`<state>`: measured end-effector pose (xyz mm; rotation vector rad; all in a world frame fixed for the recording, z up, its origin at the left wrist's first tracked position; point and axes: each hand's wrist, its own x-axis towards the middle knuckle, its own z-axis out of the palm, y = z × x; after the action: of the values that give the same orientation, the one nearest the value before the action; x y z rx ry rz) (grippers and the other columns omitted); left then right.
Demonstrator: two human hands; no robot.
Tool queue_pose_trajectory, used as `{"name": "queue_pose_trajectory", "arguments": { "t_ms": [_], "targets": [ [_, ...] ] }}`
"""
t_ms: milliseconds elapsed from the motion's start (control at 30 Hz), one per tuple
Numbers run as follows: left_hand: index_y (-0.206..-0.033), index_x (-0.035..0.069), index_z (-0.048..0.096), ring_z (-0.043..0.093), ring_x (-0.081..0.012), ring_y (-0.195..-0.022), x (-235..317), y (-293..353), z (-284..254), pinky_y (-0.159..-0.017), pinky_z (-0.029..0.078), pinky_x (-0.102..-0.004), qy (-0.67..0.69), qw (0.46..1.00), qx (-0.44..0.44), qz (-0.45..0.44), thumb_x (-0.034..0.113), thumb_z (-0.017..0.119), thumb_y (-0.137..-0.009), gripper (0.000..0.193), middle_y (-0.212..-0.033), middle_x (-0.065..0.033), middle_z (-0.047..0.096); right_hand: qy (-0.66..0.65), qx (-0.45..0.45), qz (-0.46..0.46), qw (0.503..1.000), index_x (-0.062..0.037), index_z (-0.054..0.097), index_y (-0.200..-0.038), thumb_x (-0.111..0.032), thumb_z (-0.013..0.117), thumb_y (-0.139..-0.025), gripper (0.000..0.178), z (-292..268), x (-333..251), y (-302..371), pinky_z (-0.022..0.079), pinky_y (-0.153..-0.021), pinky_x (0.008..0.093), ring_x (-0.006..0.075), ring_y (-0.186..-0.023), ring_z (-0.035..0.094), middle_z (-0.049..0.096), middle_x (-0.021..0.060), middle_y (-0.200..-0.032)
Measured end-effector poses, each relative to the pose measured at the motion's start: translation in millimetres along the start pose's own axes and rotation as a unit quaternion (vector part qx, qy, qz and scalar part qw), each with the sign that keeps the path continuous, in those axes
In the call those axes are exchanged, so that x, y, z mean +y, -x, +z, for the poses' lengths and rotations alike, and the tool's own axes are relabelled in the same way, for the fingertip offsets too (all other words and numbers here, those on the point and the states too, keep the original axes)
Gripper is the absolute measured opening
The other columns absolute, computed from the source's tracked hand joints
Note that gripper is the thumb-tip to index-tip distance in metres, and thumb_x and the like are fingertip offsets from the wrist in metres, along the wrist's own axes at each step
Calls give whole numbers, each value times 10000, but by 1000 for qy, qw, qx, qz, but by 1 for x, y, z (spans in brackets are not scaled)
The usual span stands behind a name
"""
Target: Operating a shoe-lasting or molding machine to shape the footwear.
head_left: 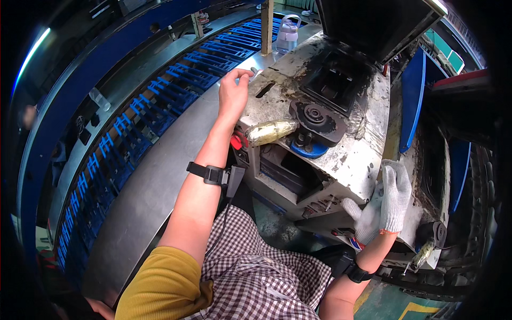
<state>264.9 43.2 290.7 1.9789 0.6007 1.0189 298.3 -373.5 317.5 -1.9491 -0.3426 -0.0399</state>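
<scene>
My left hand [233, 96] is bare and raised over the left edge of the worn white machine top [266, 114]. Its fingers are curled, and a small grey piece [254, 70], too small to name, shows at the fingertips. My right hand [394, 197] wears a white knitted glove with an orange cuff, at the machine's right front edge. Against its palm hangs a second white glove [367, 221], apparently held there. Between my hands, a handle wrapped in yellowish tape [272, 132] juts out to the left from a round dark metal fitting [316, 114].
Behind the fitting, a black hinged lid [373, 24] stands raised over a dark recess [333, 80]. A curved metal counter [154, 186] and a blue slatted conveyor [144, 109] run along the left. A lilac bottle [288, 34] stands at the back. Another taped handle [424, 255] is at lower right.
</scene>
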Motion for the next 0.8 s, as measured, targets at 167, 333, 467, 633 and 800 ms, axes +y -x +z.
{"name": "queue_pose_trajectory", "arguments": {
  "t_ms": [167,333,467,633,800],
  "targets": [
    [-956,16,639,648,-302,-999,7,4,-1,-906,467,-376,-18,1000,11,-9,113,619,-871,131,-997,-158,699,-4,-4,29,1000,12,644,-1077,-80,557,-964,169,-2,0,-1,405,-704,204,58,-771,471,590,2,-924],
    [-922,24,553,653,-300,-1003,3,4,0,-912,468,-382,-9,1000,28,1,74,645,-854,124,-981,-166,698,-13,4,21,1000,9,645,-1076,-89,559,-968,169,0,-3,0,397,-682,205,55,-755,462,573,-6,-889],
    [-850,30,512,646,-236,-952,7,5,0,-895,468,-358,14,999,29,2,81,675,-846,170,-967,-140,705,-12,-1,18,1000,3,643,-1079,-101,560,-974,171,-1,-8,1,391,-653,201,49,-728,454,564,-11,-862],
    [-796,43,461,640,-198,-918,8,6,0,-876,469,-341,20,999,28,6,86,690,-838,237,-964,-131,710,-1,-4,7,1000,-4,644,-1083,-103,560,-976,169,-2,-4,0,389,-625,199,44,-699,445,566,-14,-857],
    [-764,52,434,635,-197,-911,5,5,-1,-871,467,-344,-5,1000,26,17,91,703,-827,280,-949,-124,710,10,4,9,1000,1,645,-1085,-101,564,-972,173,-2,-1,-1,403,-658,208,53,-723,459,578,-10,-869]
  ]
}}
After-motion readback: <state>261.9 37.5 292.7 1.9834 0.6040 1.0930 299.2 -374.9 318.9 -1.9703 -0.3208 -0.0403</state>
